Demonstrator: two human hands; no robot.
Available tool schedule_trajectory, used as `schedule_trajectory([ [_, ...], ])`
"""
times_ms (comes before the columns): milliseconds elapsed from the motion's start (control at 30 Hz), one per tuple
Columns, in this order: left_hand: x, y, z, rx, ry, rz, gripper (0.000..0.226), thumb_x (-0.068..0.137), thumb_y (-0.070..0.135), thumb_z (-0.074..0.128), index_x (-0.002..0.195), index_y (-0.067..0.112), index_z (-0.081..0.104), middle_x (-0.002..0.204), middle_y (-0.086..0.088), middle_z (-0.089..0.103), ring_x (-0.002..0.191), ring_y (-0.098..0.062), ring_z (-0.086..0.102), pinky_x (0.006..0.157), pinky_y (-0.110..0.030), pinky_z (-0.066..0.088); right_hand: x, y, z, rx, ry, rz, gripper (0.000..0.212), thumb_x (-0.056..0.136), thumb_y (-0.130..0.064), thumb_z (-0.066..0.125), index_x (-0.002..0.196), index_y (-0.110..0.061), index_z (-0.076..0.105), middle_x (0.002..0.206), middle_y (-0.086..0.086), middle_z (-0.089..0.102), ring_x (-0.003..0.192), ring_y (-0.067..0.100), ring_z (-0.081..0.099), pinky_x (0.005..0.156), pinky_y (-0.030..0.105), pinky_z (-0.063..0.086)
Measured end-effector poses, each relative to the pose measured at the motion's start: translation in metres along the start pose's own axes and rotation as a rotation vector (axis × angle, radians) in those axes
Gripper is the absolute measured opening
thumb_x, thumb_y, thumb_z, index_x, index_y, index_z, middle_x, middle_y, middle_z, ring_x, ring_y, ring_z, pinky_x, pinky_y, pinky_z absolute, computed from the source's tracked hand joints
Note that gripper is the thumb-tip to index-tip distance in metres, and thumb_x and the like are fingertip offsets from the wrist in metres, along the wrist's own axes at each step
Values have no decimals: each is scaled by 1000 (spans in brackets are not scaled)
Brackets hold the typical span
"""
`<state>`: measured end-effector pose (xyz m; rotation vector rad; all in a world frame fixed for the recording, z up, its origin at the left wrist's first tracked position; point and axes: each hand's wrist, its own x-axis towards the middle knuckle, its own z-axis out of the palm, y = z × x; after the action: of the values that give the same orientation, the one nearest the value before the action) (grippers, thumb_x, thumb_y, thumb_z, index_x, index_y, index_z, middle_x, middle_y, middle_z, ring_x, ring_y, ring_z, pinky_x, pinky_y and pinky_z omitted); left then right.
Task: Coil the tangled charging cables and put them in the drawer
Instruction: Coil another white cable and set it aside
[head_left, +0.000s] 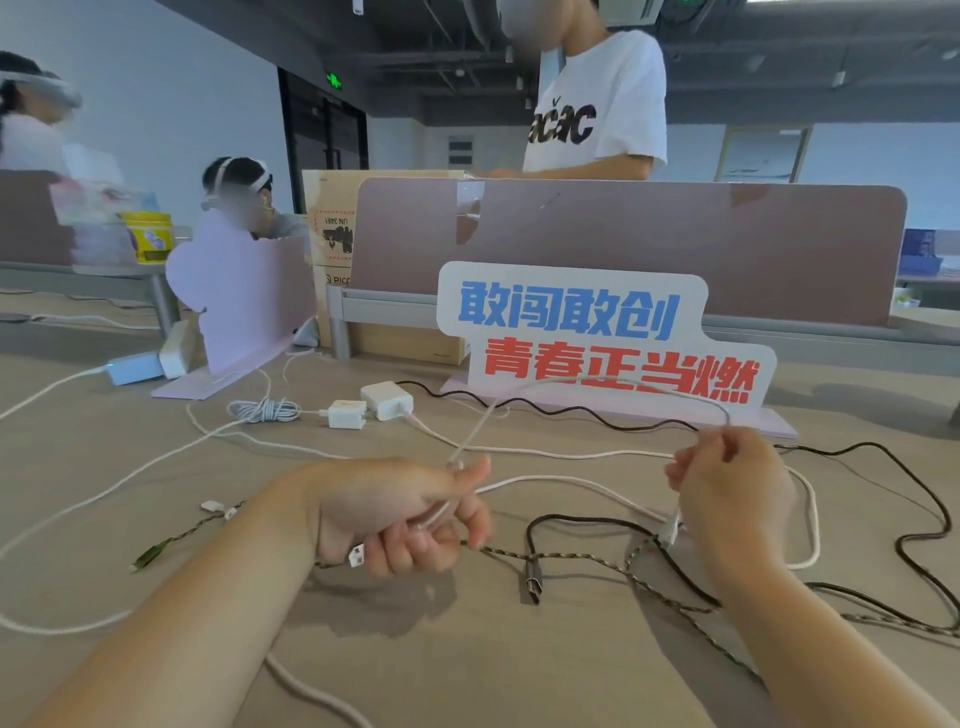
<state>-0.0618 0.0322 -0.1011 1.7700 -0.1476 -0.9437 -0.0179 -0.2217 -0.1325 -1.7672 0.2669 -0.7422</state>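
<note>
Nearest, the left hand (400, 514) had its fingers curled round a white cable (476, 431), the plug end poking out below the palm. The right hand (732, 499), over to the right, pinched the same cable, which arched between them above the counter (467, 649). A braided cable (550, 557) lay loose beneath the hands. Beyond them a black cable (571, 415) snaked across. Farther off sat two white chargers (387, 400) and a lettered sign (597, 332).

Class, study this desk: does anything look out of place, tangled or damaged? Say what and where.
Yes: the braided cable and the black cable cross in a tangle on the table, near the right hand. Only one white bundle, farther back, is coiled. No damage shows.
</note>
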Motion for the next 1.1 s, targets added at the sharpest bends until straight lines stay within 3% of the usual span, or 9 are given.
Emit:
schedule_trajectory([
  [133, -4, -1, -1, 4, -328, 70, 52, 78, 74, 49, 67, 24, 56, 45, 14, 36, 34, 7, 22, 31, -6, 18, 2, 4, -1, -69, -112, 108, 23, 93, -15, 38, 111, -18, 53, 104, 6, 62, 87, 25, 57, 77, 42, 48],
  [233, -4, -2, 0, -65, -467, 114, 45, 84, 65, 53, 63, 25, 54, 46, 16, 31, 35, 2, 18, 31, -5, 21, -16, -6, 5, -191, -337, 19, 60, 93, -12, 41, 146, -21, 17, 107, 7, 52, 73, 11, 49, 60, 27, 40],
  [400, -3, -2, 3, -79, -629, 166, 47, 91, 58, 46, 62, 23, 35, 50, 10, 24, 36, -4, 17, 35, -3, 24, -57, -18, 21, -245, -689, -476, 63, 83, -8, 55, 138, -34, 38, 134, -16, 45, 117, 3, 47, 100, 21, 39],
  [500, 0, -1, 9, -20, -672, 160, 47, 89, 58, 49, 62, 23, 35, 50, 8, 23, 35, -5, 16, 34, -5, 21, -82, -28, 28, -101, -942, -521, 64, 85, -18, 60, 135, -47, 32, 134, -31, 36, 120, -11, 36, 100, 3, 25],
  [567, -1, -2, 10, -7, -654, 185, 42, 88, 57, 52, 60, 28, 44, 50, 7, 22, 35, -5, 14, 33, -6, 19, -89, -29, 33, -14, -1032, -518, 40, 86, -17, 61, 119, -38, 54, 124, -21, 55, 114, -6, 48, 97, 12, 36],
  [633, -3, -4, 7, -31, -567, 256, 37, 88, 55, 56, 62, 28, 51, 50, 8, 22, 36, -3, 14, 33, -7, 17, -86, -32, 31, 36, -1020, -450, 8, 86, -16, 61, 90, -22, 66, 87, -10, 68, 82, 3, 60, 77, 24, 45],
  [767, -3, 2, 0, -159, 46, 373, 43, 83, 53, 64, 55, 25, 48, 49, 11, 23, 40, -1, 16, 34, -10, 14, -55, -40, 12, 327, -859, -101, 14, 84, -3, 61, 71, -5, 65, 50, 1, 53, 54, 18, 50, 55, 25, 45],
  [933, 13, 6, -2, -143, 655, 574, 41, 88, 53, 44, 64, 20, 46, 54, 7, 27, 46, -8, 24, 45, -20, 25, -20, -45, -11, 454, -725, 12, 10, 82, -4, 62, 73, -3, 66, 48, 0, 37, 44, 12, 26, 42, 24, 22],
  [1100, 23, 6, 9, -407, 749, 673, 38, 95, 47, 42, 76, 15, 51, 54, 7, 32, 40, -4, 25, 35, -15, 22, -32, -40, -5, 133, -618, -228, 12, 85, -20, 65, 73, -20, 69, 51, 5, 48, 44, 10, 34, 47, 24, 31],
])
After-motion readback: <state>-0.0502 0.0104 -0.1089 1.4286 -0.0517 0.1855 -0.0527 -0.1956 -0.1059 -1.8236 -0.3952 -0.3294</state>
